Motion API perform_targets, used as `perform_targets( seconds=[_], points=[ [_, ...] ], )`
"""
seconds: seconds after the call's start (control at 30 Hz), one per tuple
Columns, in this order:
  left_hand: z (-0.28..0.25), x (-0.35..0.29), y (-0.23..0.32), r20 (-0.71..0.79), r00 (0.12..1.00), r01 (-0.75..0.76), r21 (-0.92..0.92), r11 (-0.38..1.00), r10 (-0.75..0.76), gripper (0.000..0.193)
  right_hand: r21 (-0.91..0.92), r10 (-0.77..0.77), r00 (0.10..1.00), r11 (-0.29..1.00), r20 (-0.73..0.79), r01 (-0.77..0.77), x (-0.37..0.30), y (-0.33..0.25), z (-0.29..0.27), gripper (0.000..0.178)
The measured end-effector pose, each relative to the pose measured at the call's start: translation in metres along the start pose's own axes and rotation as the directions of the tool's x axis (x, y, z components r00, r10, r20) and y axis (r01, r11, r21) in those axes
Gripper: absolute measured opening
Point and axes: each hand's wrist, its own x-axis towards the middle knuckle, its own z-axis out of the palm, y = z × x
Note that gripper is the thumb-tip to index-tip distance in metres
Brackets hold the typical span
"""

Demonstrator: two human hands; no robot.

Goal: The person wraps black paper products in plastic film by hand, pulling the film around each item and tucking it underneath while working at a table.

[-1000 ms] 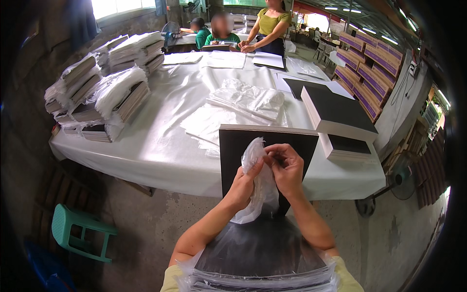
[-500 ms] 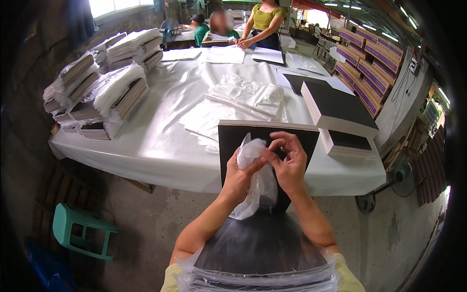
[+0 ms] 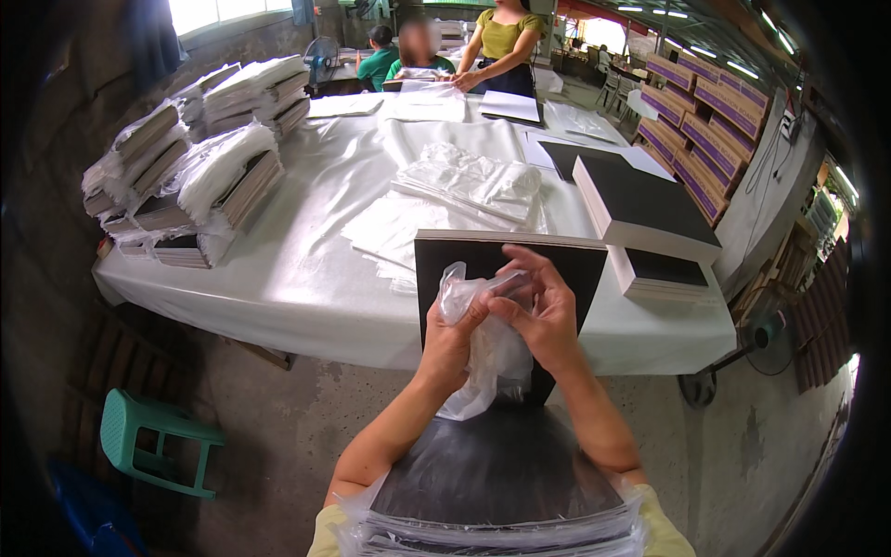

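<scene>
Opening a plastic bag (image 3: 484, 371) seems the current step; left hand (image 3: 450, 342) and right hand (image 3: 549, 314) both grasp its film. The next move likely calls for gentle spreading.

A black board (image 3: 483, 252) blocks the way beyond the left hand (image 3: 448, 348) and right hand (image 3: 554, 320); open tabletop (image 3: 306, 288) lies to their left.

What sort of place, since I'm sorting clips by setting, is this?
Probably a small packing workshop: plastic-wrapped stacks and a pile of thin plastic on a white-covered table, with stacked cartons beyond.
</scene>
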Motion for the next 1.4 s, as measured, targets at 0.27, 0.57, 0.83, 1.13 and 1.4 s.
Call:
perform_targets(
  seconds=[0.27,0.57,0.83,1.13,1.4],
  points=[
    [0.003,-0.004,-0.004,-0.044,0.985,-0.169,-0.094,0.981,0.165,0.016,0.229,0.082,0.993,0.972,-0.082,-0.062,0.000,0.006,-0.003,0.018],
    [-0.027,-0.003,0.032,-0.290,0.921,-0.272,-0.001,0.962,0.259,0.025,0.505,0.262,0.914,0.860,-0.311,-0.074,0.013,0.023,-0.045,0.013],
    [-0.093,0.001,0.102,-0.394,0.520,-0.429,0.647,0.630,0.758,0.017,0.165,0.051,0.923,0.986,-0.381,0.014,0.019,0.015,-0.080,0.017],
    [0.015,0.014,0.029,0.457,0.736,-0.663,0.633,0.399,0.499,0.087,-0.340,-0.146,0.989,0.930,0.013,0.141,-0.001,-0.018,-0.013,0.018],
    [0.006,0.008,0.012,0.349,0.865,-0.502,0.611,0.612,0.361,0.042,-0.363,-0.106,0.990,0.929,-0.089,0.067,-0.015,-0.007,-0.013,0.020]
  ],
)
